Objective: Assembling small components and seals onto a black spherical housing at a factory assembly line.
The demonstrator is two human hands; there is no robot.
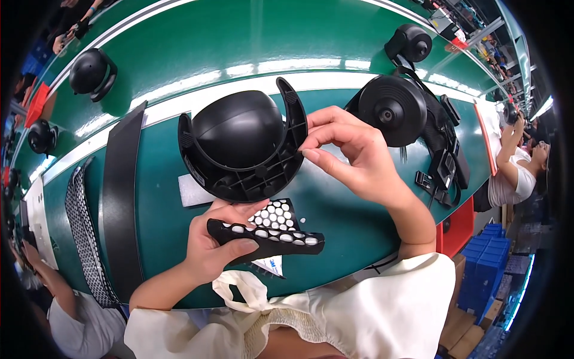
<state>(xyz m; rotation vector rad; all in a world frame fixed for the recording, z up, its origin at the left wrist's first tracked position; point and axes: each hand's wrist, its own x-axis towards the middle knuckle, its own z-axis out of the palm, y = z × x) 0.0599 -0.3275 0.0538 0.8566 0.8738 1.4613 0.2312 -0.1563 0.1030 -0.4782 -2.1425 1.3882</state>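
Note:
A black plastic housing (238, 128) with a rounded dome, a ribbed underside and two curved arms lies tipped on the green bench in front of me. My left hand (209, 236) grips a bent black sheet of round white pads (281, 237) between thumb and fingers, just below the housing. Its fingertips reach close to the housing's lower rim. At the right rim of the housing is my right hand (353, 149), thumb and forefinger pinched together. Whatever those fingertips hold, if anything, is too small to make out. A second piece of dotted sheet (276, 214) shows behind the first.
To the left lie a black strip (122, 197) and a dotted strip (86, 233). A round black unit (391, 110) with straps and buckles (443, 167) stands right. A white foam piece (194, 190) lies by the housing. Similar units (92, 75) sit on the green conveyor beyond. Co-workers flank both sides.

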